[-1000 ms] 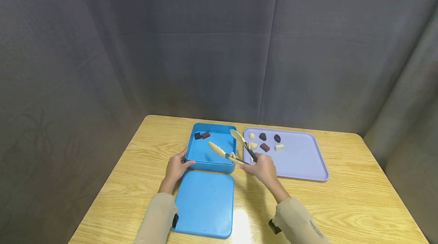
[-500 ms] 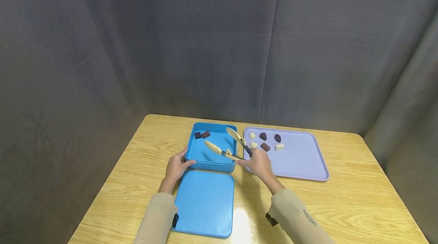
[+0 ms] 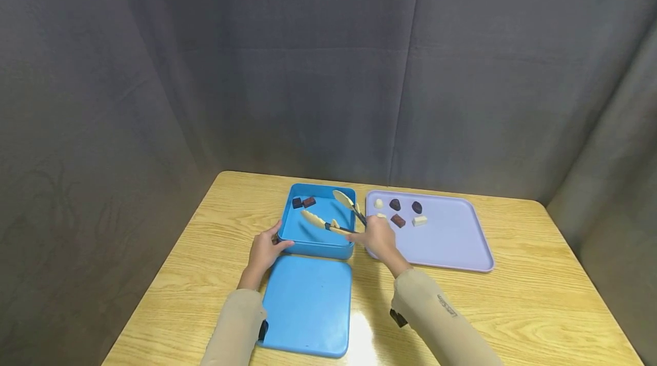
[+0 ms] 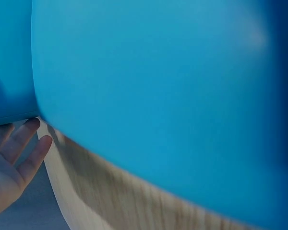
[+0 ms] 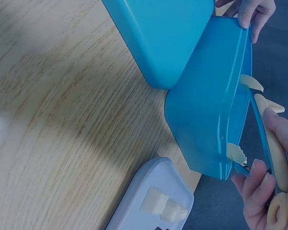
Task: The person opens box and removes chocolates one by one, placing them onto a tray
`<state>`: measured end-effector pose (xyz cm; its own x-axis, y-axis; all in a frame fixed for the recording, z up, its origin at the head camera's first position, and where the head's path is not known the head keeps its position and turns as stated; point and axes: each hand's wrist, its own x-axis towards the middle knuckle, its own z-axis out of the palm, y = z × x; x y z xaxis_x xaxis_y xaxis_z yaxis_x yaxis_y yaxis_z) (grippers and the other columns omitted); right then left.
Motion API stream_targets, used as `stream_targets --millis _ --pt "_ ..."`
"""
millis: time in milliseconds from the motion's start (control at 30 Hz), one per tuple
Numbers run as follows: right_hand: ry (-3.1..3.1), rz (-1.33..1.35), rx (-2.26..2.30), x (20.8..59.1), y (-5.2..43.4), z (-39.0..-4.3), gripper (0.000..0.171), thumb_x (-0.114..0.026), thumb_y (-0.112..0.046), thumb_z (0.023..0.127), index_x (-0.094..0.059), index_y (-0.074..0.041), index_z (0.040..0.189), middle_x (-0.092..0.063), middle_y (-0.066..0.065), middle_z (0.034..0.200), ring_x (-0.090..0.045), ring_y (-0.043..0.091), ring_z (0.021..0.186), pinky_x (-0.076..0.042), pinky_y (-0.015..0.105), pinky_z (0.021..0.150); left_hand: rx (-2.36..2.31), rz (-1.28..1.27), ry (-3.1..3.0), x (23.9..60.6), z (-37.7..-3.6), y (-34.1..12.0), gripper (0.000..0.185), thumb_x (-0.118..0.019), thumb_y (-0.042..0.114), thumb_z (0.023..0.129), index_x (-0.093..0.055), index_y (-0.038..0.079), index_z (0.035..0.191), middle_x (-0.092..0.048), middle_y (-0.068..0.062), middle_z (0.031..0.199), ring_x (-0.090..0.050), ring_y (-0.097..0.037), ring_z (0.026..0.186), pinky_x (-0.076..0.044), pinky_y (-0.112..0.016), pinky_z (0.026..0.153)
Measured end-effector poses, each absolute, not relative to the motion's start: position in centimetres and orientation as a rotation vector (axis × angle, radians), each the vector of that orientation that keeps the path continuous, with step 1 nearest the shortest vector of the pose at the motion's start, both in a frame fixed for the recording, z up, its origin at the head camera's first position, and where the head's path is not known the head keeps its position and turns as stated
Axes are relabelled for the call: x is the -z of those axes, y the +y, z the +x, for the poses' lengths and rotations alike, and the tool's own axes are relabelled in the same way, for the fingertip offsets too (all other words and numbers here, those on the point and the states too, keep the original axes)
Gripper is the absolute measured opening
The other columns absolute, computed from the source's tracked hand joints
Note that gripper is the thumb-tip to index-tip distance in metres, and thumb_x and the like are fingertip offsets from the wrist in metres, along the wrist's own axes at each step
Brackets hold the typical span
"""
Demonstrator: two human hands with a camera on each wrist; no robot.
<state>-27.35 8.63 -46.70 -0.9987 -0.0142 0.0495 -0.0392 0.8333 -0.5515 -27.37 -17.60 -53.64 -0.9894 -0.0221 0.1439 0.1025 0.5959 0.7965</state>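
Note:
My left hand (image 3: 264, 249) holds the near left corner of an open blue box (image 3: 318, 251), thumb over its rim and fingers along the outer side. Inside the box, at the far left, lie a dark cube-shaped chocolate (image 3: 297, 203) and a brown block-shaped chocolate (image 3: 309, 202). With my right hand (image 3: 378, 238) I grip a pair of tongs (image 3: 312, 219) with cream scalloped tips and dark arms. The tongs are spread wide, their tips over the right part of the box, nothing between them. In the right wrist view the tong tips (image 5: 236, 153) overlap the box rim.
A blue lid (image 3: 308, 303) lies flat in front of the box. Right of the box stands a lilac tray (image 3: 451, 240); several chocolates sit at its left, including a white block (image 3: 420, 221) and a brown block (image 3: 397, 220). Grey curtains (image 3: 308, 98) hang behind the wooden table.
My right hand has moved left and slightly away from me, carrying the spread tongs from the gap by the tray further over the box. My left hand and the chocolates stay put.

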Motion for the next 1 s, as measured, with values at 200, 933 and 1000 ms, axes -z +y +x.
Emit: stream_targets --millis 200,933,1000 --pt "-2.997 0.005 -0.86 47.1 8.1 -28.1 0.048 -0.081 -0.035 0.061 -0.041 -0.009 0.056 -0.03 -0.001 0.052 -0.029 0.012 0.047 -0.024 0.025 0.039 1.337 -0.057 -2.689 53.7 -27.4 -17.4 0.065 -0.072 0.02 0.075 -0.043 -0.001 0.13 -0.045 -0.021 0.126 -0.053 -0.03 0.105 -0.049 -0.035 0.074" --pt "-3.007 -0.022 -0.911 48.2 5.7 -29.0 0.04 -0.078 -0.035 0.066 -0.051 -0.005 0.067 -0.039 0.002 0.055 -0.038 0.013 0.049 -0.028 0.024 0.041 1.37 -0.05 -2.691 53.6 -27.6 -17.5 0.065 -0.071 0.021 0.075 -0.044 0.0 0.13 -0.045 -0.02 0.127 -0.05 -0.03 0.11 -0.049 -0.037 0.08" --pt "-3.002 0.0 -0.895 48.3 5.7 -29.0 0.041 -0.078 -0.036 0.066 -0.05 -0.006 0.065 -0.038 0.001 0.055 -0.037 0.013 0.049 -0.028 0.025 0.041 1.385 -0.049 -2.69 53.5 -27.7 -17.5 0.065 -0.072 0.02 0.075 -0.044 0.0 0.13 -0.046 -0.021 0.126 -0.051 -0.031 0.108 -0.049 -0.037 0.079"
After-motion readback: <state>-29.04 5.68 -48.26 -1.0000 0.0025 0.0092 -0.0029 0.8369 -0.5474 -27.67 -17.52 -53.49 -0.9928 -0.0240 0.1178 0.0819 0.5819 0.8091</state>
